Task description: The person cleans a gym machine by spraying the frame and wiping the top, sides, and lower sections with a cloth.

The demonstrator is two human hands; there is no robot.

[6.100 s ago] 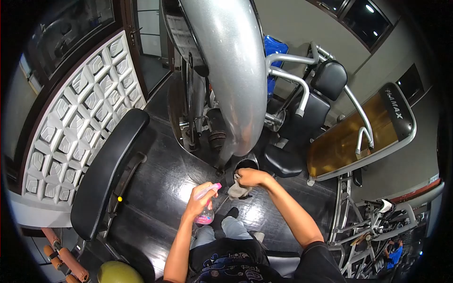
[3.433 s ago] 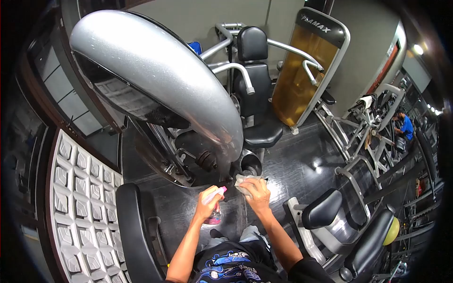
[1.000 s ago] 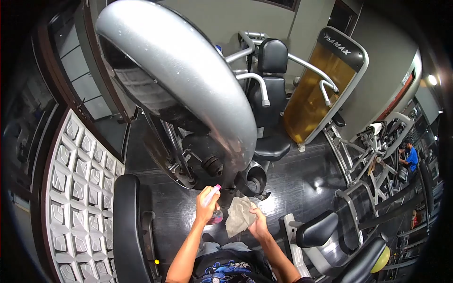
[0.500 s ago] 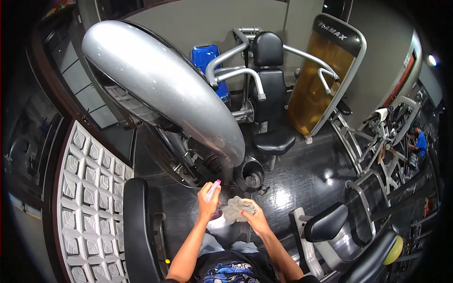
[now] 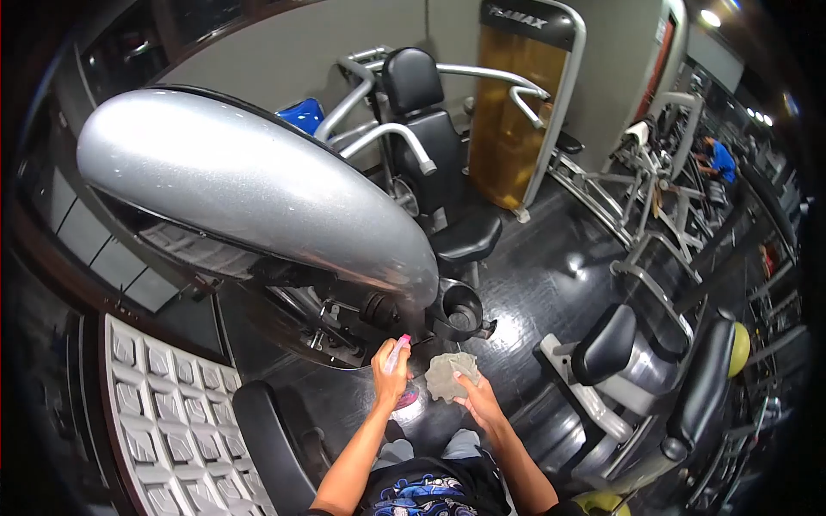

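My left hand (image 5: 387, 378) is wrapped round a spray bottle (image 5: 399, 351) with a pink top. Clear plastic shows above the fingers, and pink shows lower down, below the hand. Pinched between the thumb and fingers of my right hand (image 5: 482, 400) is a crumpled grey cloth (image 5: 443, 378), which hangs spread out to the left of that hand. The two hands are apart, in front of my body. Just beyond them is the foot of a large curved silver machine housing (image 5: 258, 189), with a round black holder (image 5: 462, 311) beside it.
A machine with a black padded seat (image 5: 467, 238) and silver handles stands ahead, next to a gold weight-stack panel (image 5: 512, 120). Padded benches flank me, one left (image 5: 267, 430) and one right (image 5: 605, 344). A person in blue (image 5: 721, 162) is far right. White patterned panel (image 5: 163, 404) at left.
The view has turned to the right and tilted. The cloth is more spread out in my right hand, and my left hand still grips the spray bottle.
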